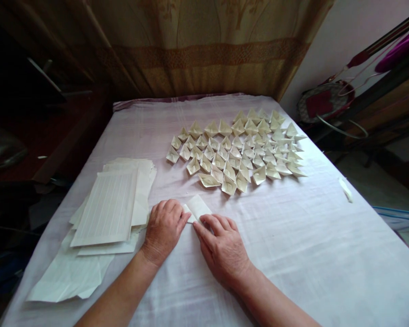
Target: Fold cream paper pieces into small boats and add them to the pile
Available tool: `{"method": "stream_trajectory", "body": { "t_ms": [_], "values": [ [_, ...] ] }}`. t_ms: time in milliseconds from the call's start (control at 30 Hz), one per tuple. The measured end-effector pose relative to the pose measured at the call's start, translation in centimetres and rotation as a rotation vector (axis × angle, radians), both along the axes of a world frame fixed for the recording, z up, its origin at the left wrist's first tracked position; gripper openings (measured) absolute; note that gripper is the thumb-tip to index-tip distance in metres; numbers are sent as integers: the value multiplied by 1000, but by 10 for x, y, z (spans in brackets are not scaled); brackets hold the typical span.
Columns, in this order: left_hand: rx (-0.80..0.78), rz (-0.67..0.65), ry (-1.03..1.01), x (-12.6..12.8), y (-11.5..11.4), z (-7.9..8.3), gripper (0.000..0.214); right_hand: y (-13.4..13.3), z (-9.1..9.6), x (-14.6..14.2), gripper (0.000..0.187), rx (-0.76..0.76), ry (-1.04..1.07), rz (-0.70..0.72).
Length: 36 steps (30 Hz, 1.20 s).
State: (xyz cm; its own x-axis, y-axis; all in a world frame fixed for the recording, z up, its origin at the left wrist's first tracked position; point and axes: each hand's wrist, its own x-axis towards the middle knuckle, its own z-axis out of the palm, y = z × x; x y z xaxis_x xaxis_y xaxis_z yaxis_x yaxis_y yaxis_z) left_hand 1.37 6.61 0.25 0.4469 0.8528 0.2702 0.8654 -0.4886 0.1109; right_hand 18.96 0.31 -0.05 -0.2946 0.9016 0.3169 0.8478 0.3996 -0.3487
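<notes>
A small folded piece of white paper (198, 206) lies on the cloth between my two hands. My left hand (165, 229) is closed at its left end, thumb against a folded flap, and the fingers hide part of it. From the right, my right hand (223, 247) presses the lower edge of the paper with its fingertips, index finger and thumb close together. Just beyond stand many folded paper boats (229, 156), set in close rows. Left of my left hand is a stack of paper sheets (105, 206), the top one lined.
A whitish cloth (293, 254) covers the table. One crumpled sheet (71, 272) sticks out below the stack. A paper scrap (345, 190) lies near the right edge. Behind hangs a brown curtain (204, 59); a bag (323, 102) hangs at the right, and dark furniture (54, 136) stands left.
</notes>
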Motion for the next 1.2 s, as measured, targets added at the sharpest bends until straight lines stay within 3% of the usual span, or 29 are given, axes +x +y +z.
{"method": "stream_trajectory", "body": {
  "t_ms": [367, 967, 1200],
  "values": [
    [-2, 18, -4, 1, -1, 1, 17, -1, -2, 0, 40, -49, -2, 11],
    [-31, 18, -39, 1, 0, 1, 20, -1, 0, 2, 34, 4, 42, 32],
    [-23, 13, -23, 0, 0, -1, 20, 1, 1, -2, 46, -27, -14, 10]
  ]
}}
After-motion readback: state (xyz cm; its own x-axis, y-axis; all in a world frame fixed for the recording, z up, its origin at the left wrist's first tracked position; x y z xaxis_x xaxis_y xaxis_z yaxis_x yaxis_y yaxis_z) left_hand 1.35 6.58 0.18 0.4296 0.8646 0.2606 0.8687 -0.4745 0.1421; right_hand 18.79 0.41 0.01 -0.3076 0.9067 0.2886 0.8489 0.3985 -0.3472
